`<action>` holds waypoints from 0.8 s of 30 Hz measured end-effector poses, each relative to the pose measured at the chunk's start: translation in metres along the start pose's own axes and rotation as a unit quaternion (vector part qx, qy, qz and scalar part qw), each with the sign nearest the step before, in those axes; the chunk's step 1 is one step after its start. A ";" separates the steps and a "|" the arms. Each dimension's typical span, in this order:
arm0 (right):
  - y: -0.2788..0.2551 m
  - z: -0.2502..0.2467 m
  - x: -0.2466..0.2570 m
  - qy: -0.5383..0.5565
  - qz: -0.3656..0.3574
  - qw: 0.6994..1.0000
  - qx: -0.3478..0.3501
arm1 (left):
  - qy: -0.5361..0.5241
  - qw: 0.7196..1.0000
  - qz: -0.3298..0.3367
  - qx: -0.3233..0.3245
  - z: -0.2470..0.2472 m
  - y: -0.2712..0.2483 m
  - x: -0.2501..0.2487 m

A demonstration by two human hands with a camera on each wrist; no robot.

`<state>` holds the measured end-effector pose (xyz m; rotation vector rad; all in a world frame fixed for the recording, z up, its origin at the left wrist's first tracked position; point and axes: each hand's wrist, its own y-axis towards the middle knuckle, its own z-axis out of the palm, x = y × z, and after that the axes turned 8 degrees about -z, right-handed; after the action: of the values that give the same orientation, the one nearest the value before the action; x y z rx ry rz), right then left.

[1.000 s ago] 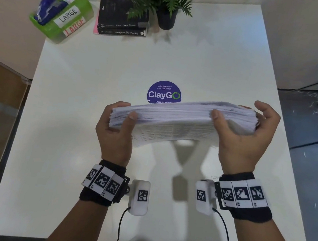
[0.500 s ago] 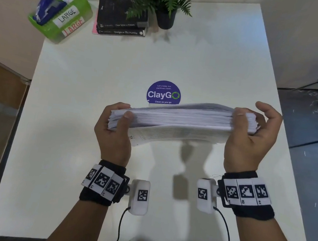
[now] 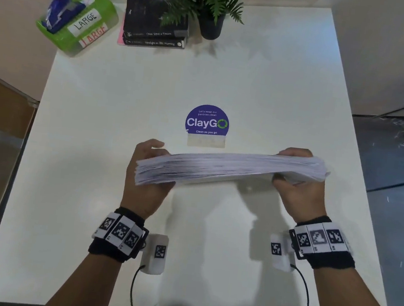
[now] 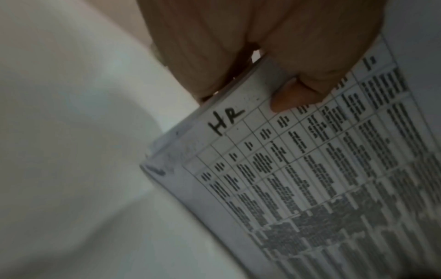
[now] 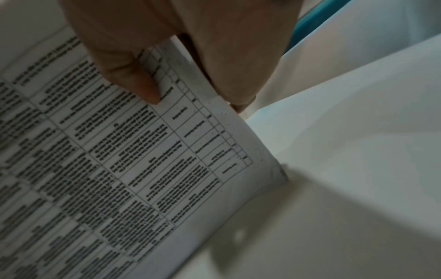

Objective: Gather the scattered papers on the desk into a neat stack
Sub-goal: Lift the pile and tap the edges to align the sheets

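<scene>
Gripping a thick stack of papers (image 3: 232, 168) at both short ends, a person holds it clear above the white desk (image 3: 123, 117), the left hand (image 3: 145, 184) curled round the near-left end and the right hand (image 3: 299, 188) curled round the right end, which rides slightly higher. The wrist views show each thumb (image 4: 293, 94) pressed on a printed table sheet marked "HR" that faces the wrists, with fingers wrapped over the opposite face. Sheet edges along the near side look fanned and uneven, so the stack is gathered but, by the look of it, not yet squared. Just beyond the papers lies a round purple ClayGo sticker (image 3: 207, 121); at the far edge stand a potted plant (image 3: 209, 7), two dark books (image 3: 155, 21) and, hanging over the far-left corner, a green box (image 3: 82, 21) labelled "LARGE". The risk from here: with hold only at the ends, loosening either grip to tap the edges could let middle sheets sag, slide out and scatter again.
</scene>
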<state>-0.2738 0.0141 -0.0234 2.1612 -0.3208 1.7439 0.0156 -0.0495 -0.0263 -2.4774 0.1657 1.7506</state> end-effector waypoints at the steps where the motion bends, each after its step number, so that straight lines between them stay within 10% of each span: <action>1: 0.001 0.002 0.000 0.001 0.007 1.000 -0.001 | 0.026 1.000 -0.007 -0.017 0.003 0.001 0.002; 10: 0.007 -0.007 0.025 0.038 -0.055 0.997 -0.024 | -0.026 0.997 0.028 -0.071 -0.002 0.009 -0.030; 24: -0.009 0.004 0.000 -0.010 0.004 1.000 -0.003 | -0.105 0.984 -0.141 -0.030 0.016 -0.002 -0.018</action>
<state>-0.2670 0.0208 -0.0252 2.1785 -0.3402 1.7246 -0.0049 -0.0449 -0.0150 -2.2004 -0.2465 1.8946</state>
